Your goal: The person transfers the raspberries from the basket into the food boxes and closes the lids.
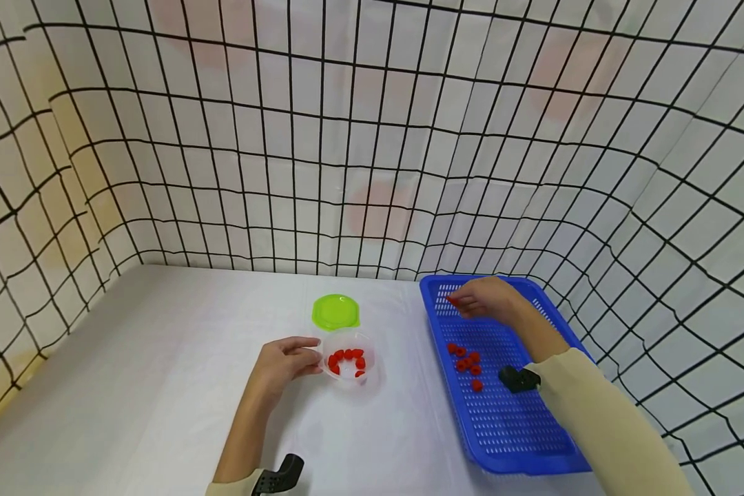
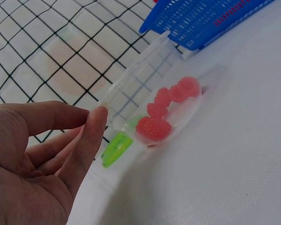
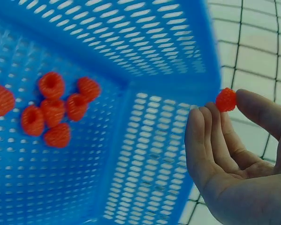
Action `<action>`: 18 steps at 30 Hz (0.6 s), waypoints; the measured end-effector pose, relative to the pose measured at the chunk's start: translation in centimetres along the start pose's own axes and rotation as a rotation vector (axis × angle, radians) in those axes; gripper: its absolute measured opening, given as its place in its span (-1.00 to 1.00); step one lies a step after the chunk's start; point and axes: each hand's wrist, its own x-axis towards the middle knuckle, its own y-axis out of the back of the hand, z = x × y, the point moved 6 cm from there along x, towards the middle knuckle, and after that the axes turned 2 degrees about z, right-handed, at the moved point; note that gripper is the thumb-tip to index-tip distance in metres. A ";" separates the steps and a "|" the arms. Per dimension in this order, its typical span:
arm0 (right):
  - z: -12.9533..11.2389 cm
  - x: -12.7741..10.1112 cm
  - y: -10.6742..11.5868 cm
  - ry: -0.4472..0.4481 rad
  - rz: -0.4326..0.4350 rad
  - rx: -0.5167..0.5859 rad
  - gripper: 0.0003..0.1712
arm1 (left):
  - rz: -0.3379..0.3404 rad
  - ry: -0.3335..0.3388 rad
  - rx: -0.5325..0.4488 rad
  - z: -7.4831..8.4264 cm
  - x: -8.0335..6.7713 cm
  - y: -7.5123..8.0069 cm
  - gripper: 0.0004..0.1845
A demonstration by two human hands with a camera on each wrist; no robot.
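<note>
My left hand point(image 1: 283, 365) pinches the rim of a clear plastic bowl point(image 2: 135, 79) between thumb and finger. Several red raspberries point(image 2: 153, 129) lie along the bottom of the bowl, which stands on the white table. Over the far end of a blue basket point(image 1: 465, 420), my right hand point(image 1: 488, 300) holds a single raspberry point(image 3: 226, 100) between thumb and fingertips. Below it, more raspberries point(image 3: 53, 111) lie loosely grouped on the basket floor.
A bright green lid point(image 1: 336, 312) lies on the table point(image 1: 130, 386) just behind the bowl. Black netting point(image 1: 297, 151) over white sheeting rises behind the table and along both sides. The basket has raised slotted walls.
</note>
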 end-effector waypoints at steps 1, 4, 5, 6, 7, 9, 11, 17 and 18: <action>-0.5 -0.1 -0.1 0.012 -0.004 -0.010 -0.56 | 0.001 0.001 -0.003 0.0 0.0 0.0 -0.68; -2.1 -0.6 -0.8 0.047 -0.023 -0.034 -0.55 | 0.002 -0.001 -0.006 0.0 -0.1 0.1 -0.69; -2.6 -0.8 -1.1 0.060 -0.029 -0.044 -0.55 | 0.002 -0.002 -0.008 0.0 -0.1 0.1 -0.69; -3.2 -0.9 -1.5 0.069 -0.036 -0.043 -0.55 | 0.002 -0.005 -0.008 0.1 -0.1 0.1 -0.69; -3.7 -1.1 -1.8 0.075 -0.042 -0.039 -0.55 | 0.003 -0.006 -0.010 0.1 -0.1 0.2 -0.69; -4.6 -1.3 -2.7 0.088 -0.064 -0.030 -0.55 | 0.003 -0.008 -0.012 0.1 -0.1 0.2 -0.70; -5.3 -1.5 -3.6 0.096 -0.079 -0.020 -0.58 | 0.003 -0.008 -0.015 0.1 -0.1 0.2 -0.70; -6.5 -1.5 -6.0 0.123 -0.119 0.017 -0.70 | -0.001 -0.007 -0.017 0.2 0.0 0.1 -0.70; -6.7 -1.5 -6.4 0.129 -0.122 0.019 -0.71 | -0.002 -0.005 -0.014 0.2 0.0 0.1 -0.70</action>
